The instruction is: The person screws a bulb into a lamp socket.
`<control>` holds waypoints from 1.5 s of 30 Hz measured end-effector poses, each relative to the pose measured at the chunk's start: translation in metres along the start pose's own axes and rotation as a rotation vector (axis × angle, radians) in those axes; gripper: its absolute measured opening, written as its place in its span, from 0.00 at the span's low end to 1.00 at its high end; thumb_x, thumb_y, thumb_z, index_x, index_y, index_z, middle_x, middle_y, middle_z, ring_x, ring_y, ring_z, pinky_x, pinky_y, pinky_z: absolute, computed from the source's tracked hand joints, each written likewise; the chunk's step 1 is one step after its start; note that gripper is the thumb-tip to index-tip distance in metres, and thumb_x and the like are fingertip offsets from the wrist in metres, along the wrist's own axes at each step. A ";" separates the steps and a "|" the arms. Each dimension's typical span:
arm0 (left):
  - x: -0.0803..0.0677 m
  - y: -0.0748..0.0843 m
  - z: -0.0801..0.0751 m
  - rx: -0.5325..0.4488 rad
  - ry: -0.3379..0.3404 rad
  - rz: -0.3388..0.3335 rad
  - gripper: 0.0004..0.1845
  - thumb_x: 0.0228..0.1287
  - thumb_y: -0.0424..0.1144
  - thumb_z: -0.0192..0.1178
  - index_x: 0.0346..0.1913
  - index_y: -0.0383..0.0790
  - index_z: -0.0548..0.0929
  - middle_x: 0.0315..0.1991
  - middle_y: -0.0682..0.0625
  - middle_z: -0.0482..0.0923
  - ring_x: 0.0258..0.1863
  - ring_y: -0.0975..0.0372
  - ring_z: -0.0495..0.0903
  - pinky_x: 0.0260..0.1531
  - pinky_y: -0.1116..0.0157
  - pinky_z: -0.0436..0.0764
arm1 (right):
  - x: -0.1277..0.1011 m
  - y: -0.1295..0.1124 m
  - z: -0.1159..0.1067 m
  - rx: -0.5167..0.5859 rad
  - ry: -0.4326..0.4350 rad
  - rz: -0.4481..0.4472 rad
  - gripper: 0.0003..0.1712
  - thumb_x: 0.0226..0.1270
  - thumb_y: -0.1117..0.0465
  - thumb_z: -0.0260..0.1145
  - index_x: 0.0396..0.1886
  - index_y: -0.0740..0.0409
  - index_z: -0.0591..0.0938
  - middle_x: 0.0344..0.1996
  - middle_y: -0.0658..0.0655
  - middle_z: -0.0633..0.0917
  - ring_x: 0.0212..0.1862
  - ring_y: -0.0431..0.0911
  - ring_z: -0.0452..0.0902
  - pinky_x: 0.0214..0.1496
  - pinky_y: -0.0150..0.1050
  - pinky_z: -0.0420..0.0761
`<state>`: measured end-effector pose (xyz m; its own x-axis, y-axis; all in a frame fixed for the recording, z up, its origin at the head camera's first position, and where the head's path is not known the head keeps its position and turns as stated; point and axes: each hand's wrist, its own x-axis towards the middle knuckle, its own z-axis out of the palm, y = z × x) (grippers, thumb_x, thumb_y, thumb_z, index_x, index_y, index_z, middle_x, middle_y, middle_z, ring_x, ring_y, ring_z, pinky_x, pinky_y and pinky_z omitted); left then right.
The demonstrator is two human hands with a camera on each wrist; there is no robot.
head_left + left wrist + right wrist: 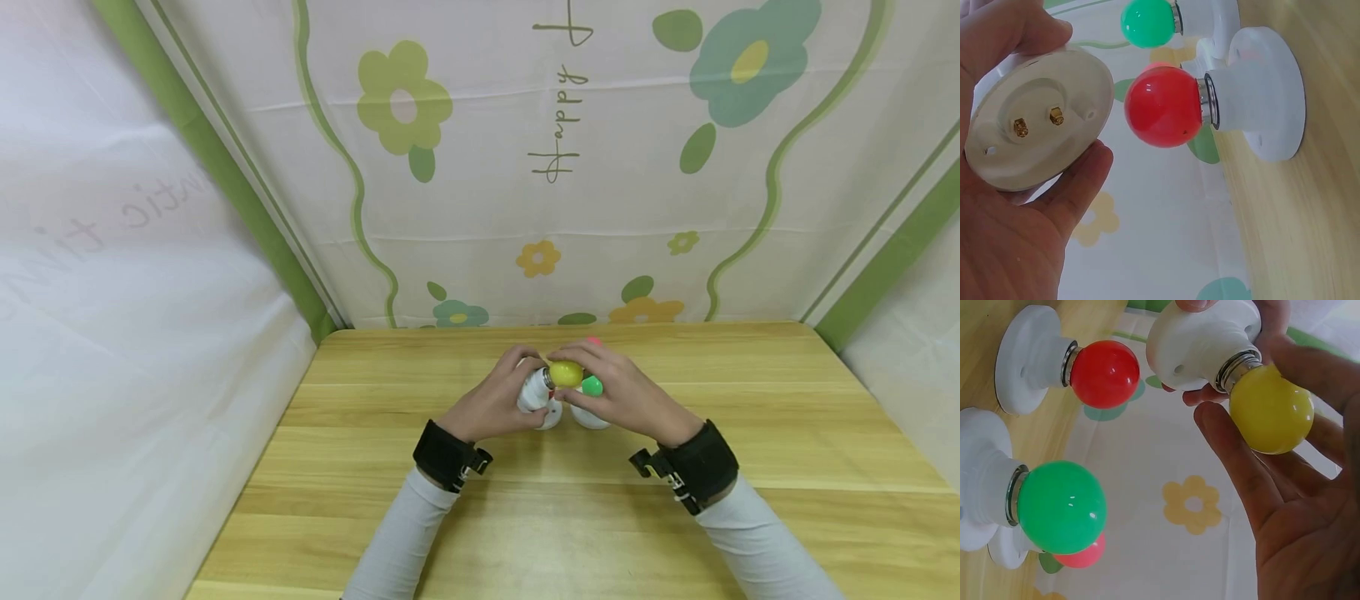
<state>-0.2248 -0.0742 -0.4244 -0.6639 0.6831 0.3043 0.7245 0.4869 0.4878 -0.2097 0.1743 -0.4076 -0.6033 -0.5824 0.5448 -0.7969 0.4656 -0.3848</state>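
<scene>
Over the middle of the wooden table (525,500) both hands meet on one lamp. My left hand (491,404) grips a white socket base (534,392); the left wrist view shows its round underside (1038,119) with two brass contacts, thumb and fingers curled round the rim. My right hand (622,392) wraps its fingers (1235,462) round the yellow bulb (1270,409), which is seated in that socket (1200,337). The lamp is held above the table, lying sideways.
Under the hands stand other white sockets on the table: one with a red bulb (1105,374), one with a green bulb (1061,506), and a pink bulb (1082,553) behind. A flowered cloth backdrop (555,167) closes the far edge.
</scene>
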 end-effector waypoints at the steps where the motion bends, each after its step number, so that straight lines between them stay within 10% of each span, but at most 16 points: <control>1: 0.000 0.000 0.000 -0.001 0.001 0.000 0.28 0.63 0.37 0.75 0.64 0.37 0.77 0.66 0.43 0.67 0.60 0.56 0.74 0.55 0.64 0.83 | 0.000 0.000 0.000 0.003 -0.003 -0.003 0.32 0.63 0.63 0.81 0.66 0.59 0.81 0.60 0.57 0.85 0.60 0.50 0.82 0.54 0.47 0.88; 30: 0.000 0.002 0.000 0.024 -0.010 0.013 0.29 0.63 0.38 0.75 0.65 0.37 0.77 0.65 0.44 0.68 0.58 0.58 0.73 0.53 0.66 0.83 | -0.002 0.000 -0.002 0.009 -0.033 0.109 0.25 0.68 0.57 0.78 0.59 0.63 0.84 0.42 0.52 0.88 0.35 0.38 0.80 0.35 0.32 0.83; 45: 0.000 0.002 0.002 0.022 -0.014 0.016 0.29 0.63 0.38 0.74 0.65 0.37 0.77 0.65 0.44 0.68 0.58 0.58 0.73 0.53 0.68 0.82 | -0.003 0.002 0.000 0.018 -0.032 0.088 0.35 0.65 0.59 0.80 0.69 0.60 0.78 0.58 0.58 0.85 0.51 0.45 0.86 0.48 0.41 0.89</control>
<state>-0.2230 -0.0722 -0.4256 -0.6499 0.6983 0.3000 0.7388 0.4879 0.4649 -0.2092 0.1774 -0.4099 -0.6711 -0.5610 0.4846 -0.7413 0.5039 -0.4433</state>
